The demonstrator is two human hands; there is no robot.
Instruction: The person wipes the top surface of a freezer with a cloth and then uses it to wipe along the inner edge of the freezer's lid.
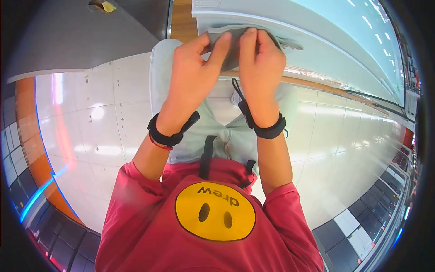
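Observation:
A grey piece of cloth is stretched between my two hands, just in front of a pale cabinet-like surface. My left hand pinches its left side between thumb and fingers. On the other side, my right hand has its thumb and bent fingers closed on the cloth's upper edge. Folds of lighter grey show along the top, and a loose bit sticks out right of my right hand. Both wrists carry black straps. Some fingertips are hidden behind the cloth.
The white and pale blue cabinet fills the upper right. A dark grey surface at the upper left bears a small yellow item. My knees are below the cloth, above glossy white floor tiles. Dark boxes line the lower right.

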